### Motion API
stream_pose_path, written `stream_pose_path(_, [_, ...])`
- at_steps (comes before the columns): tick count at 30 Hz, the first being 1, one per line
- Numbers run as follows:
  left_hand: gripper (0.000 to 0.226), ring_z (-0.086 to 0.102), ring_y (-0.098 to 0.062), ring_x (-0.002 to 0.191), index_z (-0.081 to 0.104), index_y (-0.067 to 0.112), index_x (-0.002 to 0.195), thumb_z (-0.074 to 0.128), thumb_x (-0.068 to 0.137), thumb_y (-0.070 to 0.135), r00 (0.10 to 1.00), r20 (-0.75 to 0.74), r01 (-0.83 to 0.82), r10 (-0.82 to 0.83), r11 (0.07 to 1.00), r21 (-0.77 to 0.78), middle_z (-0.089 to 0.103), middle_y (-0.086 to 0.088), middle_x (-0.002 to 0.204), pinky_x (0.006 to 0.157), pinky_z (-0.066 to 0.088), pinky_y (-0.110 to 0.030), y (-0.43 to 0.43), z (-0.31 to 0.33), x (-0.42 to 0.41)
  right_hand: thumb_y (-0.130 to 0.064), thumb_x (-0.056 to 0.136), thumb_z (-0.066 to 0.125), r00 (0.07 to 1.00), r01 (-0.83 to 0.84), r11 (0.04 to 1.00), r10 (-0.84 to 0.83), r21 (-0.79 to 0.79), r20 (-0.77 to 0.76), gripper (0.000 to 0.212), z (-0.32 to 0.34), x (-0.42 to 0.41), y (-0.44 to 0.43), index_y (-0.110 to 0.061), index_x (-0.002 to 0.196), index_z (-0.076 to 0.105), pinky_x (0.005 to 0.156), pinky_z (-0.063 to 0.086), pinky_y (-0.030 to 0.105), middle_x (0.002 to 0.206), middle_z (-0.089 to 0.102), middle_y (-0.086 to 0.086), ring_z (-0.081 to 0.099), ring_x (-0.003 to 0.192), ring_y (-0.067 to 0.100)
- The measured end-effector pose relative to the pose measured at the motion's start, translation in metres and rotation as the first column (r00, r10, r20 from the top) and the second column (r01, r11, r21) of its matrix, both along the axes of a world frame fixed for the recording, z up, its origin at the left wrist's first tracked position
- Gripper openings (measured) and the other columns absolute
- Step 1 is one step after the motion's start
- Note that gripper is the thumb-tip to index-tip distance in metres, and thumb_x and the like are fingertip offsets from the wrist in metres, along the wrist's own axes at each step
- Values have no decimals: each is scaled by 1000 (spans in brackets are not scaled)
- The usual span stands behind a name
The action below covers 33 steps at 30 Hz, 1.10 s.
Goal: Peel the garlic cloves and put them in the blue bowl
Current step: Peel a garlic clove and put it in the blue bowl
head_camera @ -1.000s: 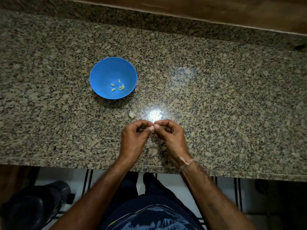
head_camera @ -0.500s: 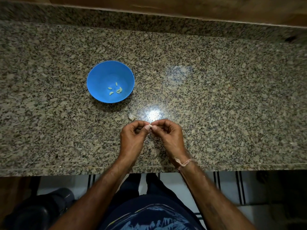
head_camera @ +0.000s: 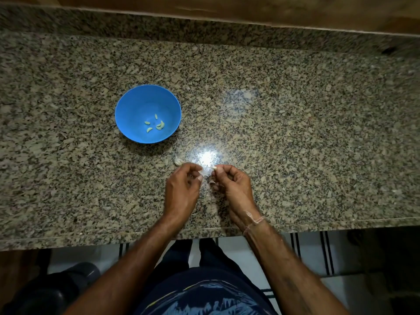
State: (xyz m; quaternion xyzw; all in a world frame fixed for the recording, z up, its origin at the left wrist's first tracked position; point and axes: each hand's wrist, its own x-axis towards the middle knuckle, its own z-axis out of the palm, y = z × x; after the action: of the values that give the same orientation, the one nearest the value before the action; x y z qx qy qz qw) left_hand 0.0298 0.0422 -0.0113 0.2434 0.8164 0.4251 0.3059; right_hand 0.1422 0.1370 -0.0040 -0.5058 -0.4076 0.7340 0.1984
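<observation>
The blue bowl (head_camera: 129,114) stands on the granite counter, left of centre, with several peeled garlic cloves (head_camera: 155,125) in its bottom. Near the counter's front edge my right hand (head_camera: 234,186) pinches a small pale garlic clove (head_camera: 214,168) at its fingertips. My left hand (head_camera: 181,189) pinches a thin whitish strip of garlic skin (head_camera: 204,172) that stretches toward the clove. An unpeeled clove (head_camera: 178,161) lies on the counter just beyond my left fingers.
The granite counter (head_camera: 295,133) runs the full width, with a raised back ledge (head_camera: 204,28) under a wooden strip. A bright light glare (head_camera: 206,156) sits just beyond my hands. Bits of skin (head_camera: 213,183) lie between them. A dark object (head_camera: 45,289) stands on the floor, lower left.
My hands, fingertips together a second ago, have drawn apart sideways. A strip of skin now shows between them and the clove's pale tip is exposed in my right fingers.
</observation>
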Motion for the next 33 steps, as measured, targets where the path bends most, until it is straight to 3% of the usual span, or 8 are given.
stream_pose_path(5, [20, 67, -3, 100, 72, 30, 116, 69, 98, 21, 998, -62, 38, -32, 995, 88, 71, 14, 109, 81, 62, -36, 2, 3, 1, -15, 99, 68, 988, -123, 980, 105, 159, 115, 15, -5, 0, 2, -2, 104, 70, 76, 59, 26, 100, 74, 15, 70, 86, 20])
stream_pose_path(10, [10, 69, -4, 93, 75, 27, 104, 73, 94, 29, 996, -84, 34, -24, 993, 115, 73, 16, 100, 76, 62, -40, 0, 4, 0, -22, 96, 72, 966, -227, 947, 189, 228, 176, 19, -8, -5, 2, -3, 98, 74, 78, 61, 30, 93, 76, 13, 72, 85, 20])
stream_pose_path(13, [9, 68, -5, 93, 75, 26, 104, 75, 94, 24, 994, -83, -65, 74, 993, 97, 72, 14, 102, 75, 60, -32, -12, 0, -11, -15, 96, 71, 968, -219, 937, 175, 270, 181, 12, -8, -4, 6, -8, 103, 76, 86, 62, 32, 100, 78, 4, 74, 94, 17])
stream_pose_path(18, [19, 66, -9, 94, 76, 20, 106, 76, 91, 8, 972, -155, -183, 179, 983, -12, 66, 4, 110, 68, 43, 0, -37, -12, -38, -4, 94, 70, 931, -302, 882, 191, 361, 311, 21, -15, 5, 21, -17, 110, 74, 96, 59, 29, 110, 74, -9, 70, 103, 2])
stream_pose_path(22, [37, 58, -7, 92, 65, 15, 125, 78, 90, 12, 953, -285, -116, 98, 992, -44, 54, 0, 123, 65, 43, -4, -41, -14, -25, -1, 95, 69, 909, -349, 846, 200, 404, 366, 28, -17, 14, 18, -16, 118, 71, 93, 57, 19, 115, 70, -11, 66, 105, -3])
stream_pose_path(28, [67, 57, -14, 104, 52, 14, 144, 83, 84, 8, 891, -360, 263, -275, 961, -84, 50, 0, 127, 76, 58, -29, -10, -27, 14, -6, 93, 74, 899, -392, 789, 219, 474, 378, 31, -22, 33, 13, -18, 122, 70, 87, 54, 14, 118, 69, -6, 66, 108, 1])
stream_pose_path(31, [54, 56, -15, 98, 61, 14, 134, 82, 85, 5, 887, -373, 256, -272, 962, -93, 53, 2, 114, 71, 58, -35, 5, -32, 12, -2, 94, 71, 906, -386, 806, 240, 449, 349, 31, -19, 38, 18, -15, 123, 70, 84, 51, 7, 121, 68, -2, 64, 110, -1])
stream_pose_path(33, [39, 56, -13, 93, 66, 13, 123, 79, 87, 2, 902, -357, 232, -242, 970, -69, 54, 4, 106, 70, 55, -20, 10, -32, 11, -2, 95, 71, 901, -403, 798, 259, 449, 348, 31, -20, 41, 20, -15, 123, 70, 85, 50, 6, 123, 68, -2, 63, 111, -1])
